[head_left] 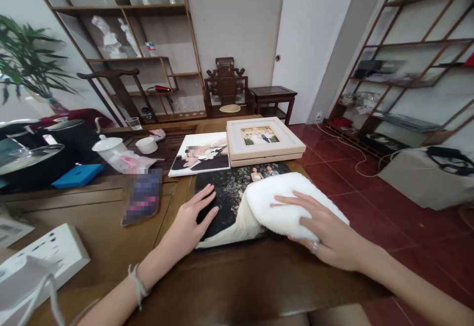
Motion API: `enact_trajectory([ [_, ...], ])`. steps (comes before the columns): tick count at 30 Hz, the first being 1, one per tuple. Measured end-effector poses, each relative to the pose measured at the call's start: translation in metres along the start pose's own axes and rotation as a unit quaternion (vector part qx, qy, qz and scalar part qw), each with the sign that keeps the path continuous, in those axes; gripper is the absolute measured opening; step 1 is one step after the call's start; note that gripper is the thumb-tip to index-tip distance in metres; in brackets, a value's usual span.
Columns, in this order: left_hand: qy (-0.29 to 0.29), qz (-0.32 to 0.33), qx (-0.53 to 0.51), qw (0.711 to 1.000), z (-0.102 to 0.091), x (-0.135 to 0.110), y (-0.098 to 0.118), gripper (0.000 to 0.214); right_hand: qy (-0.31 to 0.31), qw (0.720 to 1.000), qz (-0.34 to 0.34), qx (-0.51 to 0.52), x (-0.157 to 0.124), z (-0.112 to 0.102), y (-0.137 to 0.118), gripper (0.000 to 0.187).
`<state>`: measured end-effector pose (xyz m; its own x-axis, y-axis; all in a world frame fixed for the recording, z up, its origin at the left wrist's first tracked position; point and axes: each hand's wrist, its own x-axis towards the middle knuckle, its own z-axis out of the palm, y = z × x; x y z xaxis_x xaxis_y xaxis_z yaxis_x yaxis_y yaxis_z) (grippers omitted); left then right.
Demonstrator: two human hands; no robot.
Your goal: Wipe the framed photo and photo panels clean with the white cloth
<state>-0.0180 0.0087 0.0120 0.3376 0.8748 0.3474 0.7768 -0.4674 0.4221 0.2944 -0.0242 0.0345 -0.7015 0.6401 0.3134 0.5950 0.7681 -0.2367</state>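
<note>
A dark photo print (229, 195) lies flat on the wooden table (229, 276) in front of me. My left hand (192, 220) rests on its left edge, fingers stretched out flat. My right hand (322, 227) presses a folded white towel (285, 202) onto the right part of the print, fingers spread over the cloth. Behind the print lie a second photo print (202, 154) and a light framed picture (261, 141).
A white teapot (109, 147), a small white bowl (146, 144), a blue box (77, 175), dark pots (55, 143) and a white power strip (44, 257) stand at the left. Shelves (140, 59) line both walls. A carved chair (225, 86) and a grey bag (425, 175) are on the red floor.
</note>
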Motion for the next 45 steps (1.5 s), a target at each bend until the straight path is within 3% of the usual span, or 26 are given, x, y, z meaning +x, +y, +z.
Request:
enact_trajectory([
  [7,-0.001,0.012,0.001,1.000,0.000,0.001,-0.002,0.043,0.035,0.996,0.054,-0.061,0.048,0.010,0.040,0.028],
  [10,0.002,0.009,0.002,1.000,0.000,0.001,-0.002,0.043,0.042,0.996,0.056,-0.063,0.059,0.014,0.045,0.028],
  [15,0.006,0.008,0.000,1.000,0.001,0.002,-0.001,0.042,-0.003,0.999,0.038,-0.039,0.037,0.014,0.004,0.019],
  [18,0.004,0.002,-0.002,1.000,0.000,0.002,0.000,0.042,-0.060,0.998,-0.015,-0.005,0.014,0.011,-0.033,0.014],
  [21,0.001,0.001,-0.004,1.000,0.000,0.001,0.000,0.043,-0.091,0.995,-0.046,0.021,0.005,0.008,-0.050,0.019],
  [24,0.001,0.003,-0.004,1.000,0.000,0.001,0.000,0.042,-0.067,0.997,-0.023,0.035,0.019,0.007,-0.040,0.023],
  [28,-0.006,0.007,-0.001,1.000,0.000,0.001,0.001,0.042,-0.012,1.000,0.025,0.003,0.057,0.012,-0.007,0.023],
  [34,-0.017,0.007,0.003,1.000,-0.002,0.002,0.002,0.042,0.024,0.998,0.041,-0.034,0.095,0.023,0.021,0.032],
  [37,-0.013,0.008,-0.002,1.000,-0.001,0.001,0.001,0.042,0.016,0.999,0.037,-0.024,0.085,0.022,0.012,0.027],
  [40,-0.008,0.002,-0.009,1.000,-0.001,0.001,0.001,0.040,-0.007,1.000,0.026,0.003,0.058,0.021,-0.013,0.019],
  [45,-0.008,-0.010,-0.010,1.000,-0.001,0.000,0.003,0.040,-0.054,0.996,-0.065,0.019,0.014,0.018,-0.052,0.011],
])
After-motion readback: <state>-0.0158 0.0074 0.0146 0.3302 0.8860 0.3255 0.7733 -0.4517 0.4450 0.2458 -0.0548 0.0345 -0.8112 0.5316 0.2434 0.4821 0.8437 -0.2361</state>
